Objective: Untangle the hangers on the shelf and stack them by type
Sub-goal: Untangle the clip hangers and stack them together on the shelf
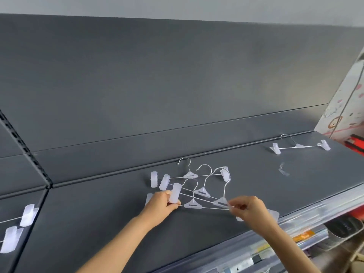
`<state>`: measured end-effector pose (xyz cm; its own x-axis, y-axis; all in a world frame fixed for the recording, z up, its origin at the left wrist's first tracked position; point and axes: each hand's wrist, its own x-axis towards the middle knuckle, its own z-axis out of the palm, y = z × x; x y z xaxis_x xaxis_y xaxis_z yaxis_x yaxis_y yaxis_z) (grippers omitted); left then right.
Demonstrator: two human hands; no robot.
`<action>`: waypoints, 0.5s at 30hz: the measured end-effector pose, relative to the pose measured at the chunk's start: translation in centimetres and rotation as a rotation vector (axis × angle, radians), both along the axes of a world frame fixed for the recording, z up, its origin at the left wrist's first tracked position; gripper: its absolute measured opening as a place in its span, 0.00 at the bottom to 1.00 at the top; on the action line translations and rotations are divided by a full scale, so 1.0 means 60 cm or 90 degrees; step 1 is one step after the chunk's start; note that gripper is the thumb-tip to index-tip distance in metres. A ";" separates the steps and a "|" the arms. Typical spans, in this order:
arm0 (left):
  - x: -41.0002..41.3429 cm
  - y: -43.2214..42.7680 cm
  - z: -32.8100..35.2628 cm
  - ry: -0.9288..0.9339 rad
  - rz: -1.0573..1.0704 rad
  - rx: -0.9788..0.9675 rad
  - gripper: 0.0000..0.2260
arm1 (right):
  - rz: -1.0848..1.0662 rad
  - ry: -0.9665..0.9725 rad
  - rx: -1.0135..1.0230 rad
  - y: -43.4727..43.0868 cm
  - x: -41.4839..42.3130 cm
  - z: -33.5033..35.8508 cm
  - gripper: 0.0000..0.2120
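Several white clip hangers with thin wire bars and metal hooks lie tangled in the middle of a dark grey shelf. My left hand grips the left clip end of the nearest hanger. My right hand pinches the crossed wire bars at their right end. One separate clip hanger lies alone at the back right of the shelf. More clip hangers lie on the neighbouring shelf section at the far left.
A small clear plastic piece lies loose right of the tangle. A patterned box leans at the shelf's right end. The shelf's front edge carries a price rail, with goods below it.
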<state>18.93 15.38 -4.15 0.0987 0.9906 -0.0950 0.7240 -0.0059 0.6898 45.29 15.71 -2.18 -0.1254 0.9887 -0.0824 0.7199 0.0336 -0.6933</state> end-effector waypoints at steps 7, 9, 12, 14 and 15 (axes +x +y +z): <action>-0.040 -0.005 0.010 -0.016 0.050 0.114 0.23 | 0.030 -0.054 0.019 -0.016 -0.030 -0.003 0.07; -0.038 -0.003 0.019 -0.016 0.118 0.152 0.20 | 0.046 -0.059 0.055 -0.015 -0.050 -0.012 0.15; -0.030 0.002 0.024 0.022 0.214 0.205 0.18 | 0.053 -0.098 0.087 -0.010 -0.066 -0.028 0.11; -0.028 0.008 0.028 0.049 0.251 0.221 0.19 | 0.067 -0.123 0.117 -0.007 -0.071 -0.043 0.10; -0.026 0.012 0.030 0.066 0.235 0.230 0.19 | 0.073 -0.133 0.132 -0.006 -0.074 -0.048 0.09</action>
<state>17.39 16.11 -2.37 -0.2542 0.9291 0.2688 0.7873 0.0373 0.6155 40.88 15.32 -5.05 -0.2393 0.9673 0.0837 0.8293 0.2485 -0.5005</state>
